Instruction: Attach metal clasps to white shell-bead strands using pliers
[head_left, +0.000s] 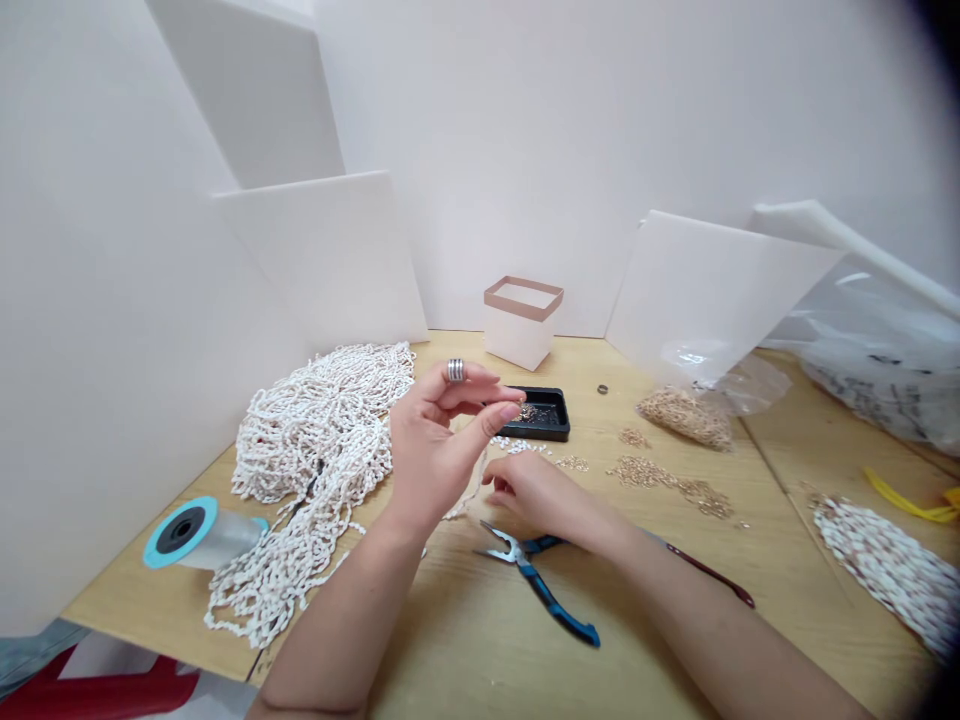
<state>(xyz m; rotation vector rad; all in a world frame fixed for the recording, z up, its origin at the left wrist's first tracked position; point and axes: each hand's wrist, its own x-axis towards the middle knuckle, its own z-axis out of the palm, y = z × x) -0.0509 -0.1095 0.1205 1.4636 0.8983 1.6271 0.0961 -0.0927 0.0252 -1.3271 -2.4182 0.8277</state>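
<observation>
My left hand (pixel 439 440), wearing a wide silver ring (pixel 455 370), is raised in front of the black tray (pixel 559 434). Its thumb and forefinger are pinched together; a tiny gold speck shows at the tips, too small to name. A thin pale beaded strand (pixel 469 498) hangs below this hand. Lower and to the right is my right hand (pixel 536 490), with its fingers curled in near the strand; whatever they hold is hidden. Pliers (pixel 517 549) with blue-black handles lie with jaws apart just below my right hand. Small gold pieces lie in the tray.
A heap of white beaded strands (pixel 322 430) and a spool of clear line (pixel 225 535) lie left. To the right are gold piece piles (pixel 645 472), a bag of beads (pixel 686 418) and a white beaded bundle (pixel 885 560). A white box (pixel 521 340) stands behind.
</observation>
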